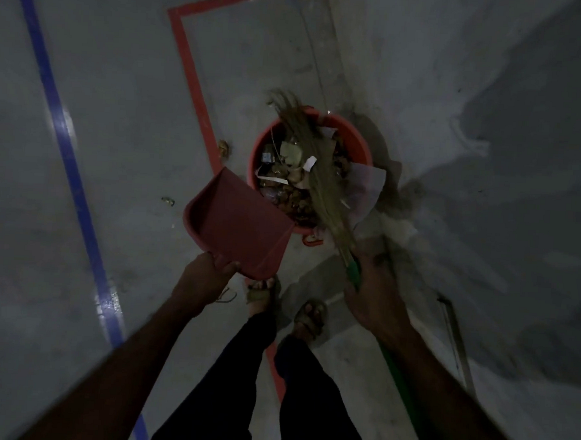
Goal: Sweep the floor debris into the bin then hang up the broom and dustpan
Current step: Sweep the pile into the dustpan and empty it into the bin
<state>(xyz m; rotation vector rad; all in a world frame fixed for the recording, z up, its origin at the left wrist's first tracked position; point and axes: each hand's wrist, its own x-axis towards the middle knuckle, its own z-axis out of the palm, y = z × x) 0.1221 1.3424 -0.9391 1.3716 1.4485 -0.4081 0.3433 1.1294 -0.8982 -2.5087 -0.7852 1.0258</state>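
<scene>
Floor (103, 109) grey concrete with blue and red tape lines; red bin (357, 146) far centre, full of trash; red dustpan (238, 224) tilted at its near-left rim, gripped by left hand (205, 279); broom (315, 164) bristles across bin, green handle clasped by right hand (376, 291); 2 sandalled feet near

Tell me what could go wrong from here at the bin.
The red bin looks heaped, and the broom bristles lie across it, so pulling them back could drag litter out. The dustpan, in the left hand, overlaps only the near rim; leftovers may miss. Scraps already lie beside the bin.
</scene>
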